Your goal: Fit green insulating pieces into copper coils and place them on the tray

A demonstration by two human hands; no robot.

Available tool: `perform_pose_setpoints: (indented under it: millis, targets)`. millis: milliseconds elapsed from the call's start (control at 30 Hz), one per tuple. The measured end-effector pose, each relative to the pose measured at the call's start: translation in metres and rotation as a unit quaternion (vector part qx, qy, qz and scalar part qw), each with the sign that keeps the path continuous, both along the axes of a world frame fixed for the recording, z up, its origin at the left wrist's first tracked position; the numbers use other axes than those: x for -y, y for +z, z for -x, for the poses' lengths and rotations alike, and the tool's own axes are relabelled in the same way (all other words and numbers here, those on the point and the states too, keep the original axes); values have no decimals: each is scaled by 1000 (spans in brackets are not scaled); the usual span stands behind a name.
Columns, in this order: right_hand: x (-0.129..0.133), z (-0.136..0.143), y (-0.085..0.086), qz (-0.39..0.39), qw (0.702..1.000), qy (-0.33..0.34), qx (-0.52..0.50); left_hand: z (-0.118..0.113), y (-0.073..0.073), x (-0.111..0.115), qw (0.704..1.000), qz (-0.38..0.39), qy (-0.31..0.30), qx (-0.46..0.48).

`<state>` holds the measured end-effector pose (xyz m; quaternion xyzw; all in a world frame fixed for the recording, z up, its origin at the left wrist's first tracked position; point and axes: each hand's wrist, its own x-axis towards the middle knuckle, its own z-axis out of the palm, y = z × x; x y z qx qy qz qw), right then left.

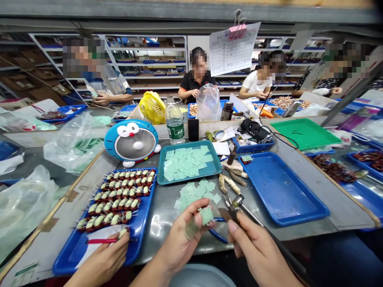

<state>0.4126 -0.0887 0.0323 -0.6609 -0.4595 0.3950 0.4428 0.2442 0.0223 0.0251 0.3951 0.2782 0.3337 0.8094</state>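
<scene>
My left hand has its fingers closed around a small part with a light green square sheet on its face; the part beneath is mostly hidden. Just to the right, my right hand grips a dark, flat, blade-like tool, its tip close to the green square. Beyond my left hand lies a loose pile of green square sheets. More of them fill a teal tray farther back. A hammer and pliers with wrapped handles lie beyond my right hand.
A co-worker's hand with a red pen reaches over a blue tray of wired coil parts. Another blue tray at right holds one green-topped part. A blue fan and water bottle stand behind. Several people sit opposite.
</scene>
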Motion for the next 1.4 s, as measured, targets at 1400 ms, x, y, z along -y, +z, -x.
perform_pose_setpoints:
  millis: [1400]
  targets:
    - [-11,-1,7,-164,935,16,313,9,-10,-4,981,-162,-86,-59]
